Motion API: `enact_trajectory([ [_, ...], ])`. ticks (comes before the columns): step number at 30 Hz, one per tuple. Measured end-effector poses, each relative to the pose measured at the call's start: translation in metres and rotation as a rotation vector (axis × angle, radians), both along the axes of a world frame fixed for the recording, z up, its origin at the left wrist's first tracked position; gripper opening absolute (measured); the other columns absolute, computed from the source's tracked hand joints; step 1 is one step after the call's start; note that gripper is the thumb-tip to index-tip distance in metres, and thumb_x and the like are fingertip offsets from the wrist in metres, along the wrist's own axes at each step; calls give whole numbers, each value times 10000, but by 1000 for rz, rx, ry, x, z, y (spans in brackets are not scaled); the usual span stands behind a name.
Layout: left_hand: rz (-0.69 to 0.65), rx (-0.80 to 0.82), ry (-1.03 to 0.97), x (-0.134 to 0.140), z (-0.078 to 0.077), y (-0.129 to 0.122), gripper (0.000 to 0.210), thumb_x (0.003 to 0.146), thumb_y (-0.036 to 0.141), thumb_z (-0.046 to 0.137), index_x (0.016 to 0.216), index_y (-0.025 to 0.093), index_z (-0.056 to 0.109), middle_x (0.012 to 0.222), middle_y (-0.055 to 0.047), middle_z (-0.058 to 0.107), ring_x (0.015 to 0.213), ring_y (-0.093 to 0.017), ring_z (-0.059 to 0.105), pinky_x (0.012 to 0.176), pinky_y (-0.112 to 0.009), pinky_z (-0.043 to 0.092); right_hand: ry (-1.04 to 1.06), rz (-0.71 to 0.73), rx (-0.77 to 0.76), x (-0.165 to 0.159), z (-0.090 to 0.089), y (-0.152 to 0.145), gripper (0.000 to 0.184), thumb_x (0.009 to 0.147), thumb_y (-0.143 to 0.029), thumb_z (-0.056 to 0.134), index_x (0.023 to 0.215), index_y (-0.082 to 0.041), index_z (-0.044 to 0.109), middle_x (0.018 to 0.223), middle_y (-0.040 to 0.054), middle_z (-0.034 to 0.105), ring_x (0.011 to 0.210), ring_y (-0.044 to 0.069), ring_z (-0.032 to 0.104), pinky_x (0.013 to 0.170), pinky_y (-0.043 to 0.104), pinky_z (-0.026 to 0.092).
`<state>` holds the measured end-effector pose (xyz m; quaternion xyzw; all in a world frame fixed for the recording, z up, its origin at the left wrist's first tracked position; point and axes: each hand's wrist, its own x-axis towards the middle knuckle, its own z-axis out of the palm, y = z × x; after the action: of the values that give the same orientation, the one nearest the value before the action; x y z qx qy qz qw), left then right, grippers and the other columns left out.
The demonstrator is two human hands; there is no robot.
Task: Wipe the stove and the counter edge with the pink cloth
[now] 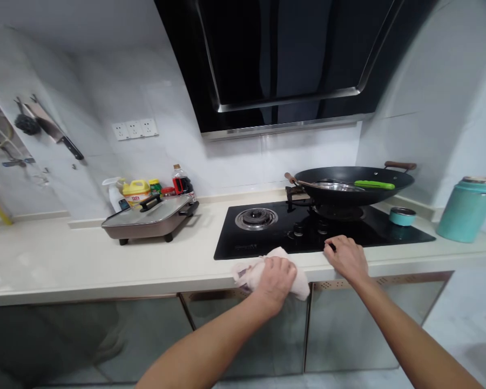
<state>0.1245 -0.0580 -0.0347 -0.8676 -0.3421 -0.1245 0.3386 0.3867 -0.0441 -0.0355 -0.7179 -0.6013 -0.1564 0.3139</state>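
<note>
My left hand is closed around a pale pinkish cloth. The bunched cloth lies over the counter's front edge, just in front of the black gas stove. My right hand rests at the stove's front rim, near the control knobs. Its fingers are loosely bent, with a gap between thumb and forefinger, and I see nothing in it. Behind it, a large black wok sits on the right burner, with a metal lid-like piece and a green-handled utensil inside. The left burner is bare.
An electric pan with a glass lid stands left on the white counter. Several bottles are behind it. A small teal cup and a teal jug stand right. A range hood overhangs the stove. A cleaver hangs left.
</note>
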Motion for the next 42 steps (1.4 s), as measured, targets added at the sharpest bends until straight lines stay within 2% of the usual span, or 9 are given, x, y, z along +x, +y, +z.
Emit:
enact_trajectory([
  [6, -60, -4, -1, 48, 2, -2, 289, 1023, 201, 467, 1260, 159, 628, 1027, -160, 643, 970, -304, 613, 819, -514, 454, 346, 172, 205, -2, 8, -8, 313, 930, -379, 472, 1002, -208, 725, 1120, 115, 693, 1071, 278, 612, 989, 464, 473],
  [9, -45, -5, -26, 49, 2, 0, 255, 998, 206, 517, 1207, 148, 652, 989, -165, 646, 945, -314, 619, 803, -510, 457, 611, 355, 394, -32, 5, -32, 337, 961, -454, 506, 1137, -217, 668, 1189, 113, 662, 1110, 258, 628, 1012, 441, 513],
  [11, -33, -25, -29, 46, 1, 3, 241, 956, 198, 571, 1169, 140, 667, 990, -174, 649, 942, -323, 616, 809, -509, 472, 689, 510, 351, -62, -6, -49, 363, 1007, -450, 495, 1290, -242, 590, 1253, 106, 658, 1146, 245, 641, 1014, 428, 537],
  [16, -150, -153, -82, 24, 4, 9, 407, 883, 197, 644, 1282, 121, 625, 1071, -188, 666, 986, -323, 624, 871, -496, 529, 456, 646, 304, -116, -35, -63, 554, 992, -418, 570, 1502, -270, 411, 1515, 129, 508, 1416, 296, 500, 1185, 531, 450],
  [24, -549, -353, -215, -78, 31, 14, 559, 929, 251, 628, 1469, 195, 496, 1471, -173, 587, 1345, -283, 562, 1111, -441, 513, -37, 665, 210, -114, -44, -62, 840, 898, -312, 682, 1627, -285, 267, 1627, 156, 400, 1502, 350, 403, 1218, 615, 381],
  [29, -352, -243, -419, -165, 49, 44, 373, 1012, 325, 507, 1348, 219, 631, 1321, -134, 695, 1229, -258, 648, 1063, -418, 541, -154, 404, 169, -145, -58, -28, 1007, 622, -152, 855, 1540, -262, 456, 1539, 234, 481, 1406, 484, 446, 1129, 753, 329],
  [33, -76, -144, -560, -221, 46, 88, 374, 985, 440, 508, 1177, 193, 713, 1154, -132, 747, 1093, -286, 697, 984, -442, 562, -164, 305, 72, -202, -60, 5, 905, 672, -245, 886, 1497, -281, 516, 1463, 237, 565, 1303, 502, 519, 1024, 775, 379],
  [38, 107, -166, -605, -240, 28, 113, 455, 944, 556, 488, 1049, 205, 757, 1051, -116, 765, 1026, -286, 709, 925, -419, 566, -353, 362, 319, -258, -60, 25, 528, 925, -243, 667, 1429, -326, 534, 1329, 135, 660, 1169, 366, 600, 926, 616, 488],
  [42, 134, -240, -545, -236, 30, 106, 485, 941, 568, 450, 1028, 215, 772, 1057, -104, 772, 1031, -275, 713, 930, -391, 550, -431, 429, 410, -247, -53, 18, 466, 978, -201, 581, 1407, -373, 530, 1247, 86, 666, 1061, 285, 616, 856, 492, 507],
])
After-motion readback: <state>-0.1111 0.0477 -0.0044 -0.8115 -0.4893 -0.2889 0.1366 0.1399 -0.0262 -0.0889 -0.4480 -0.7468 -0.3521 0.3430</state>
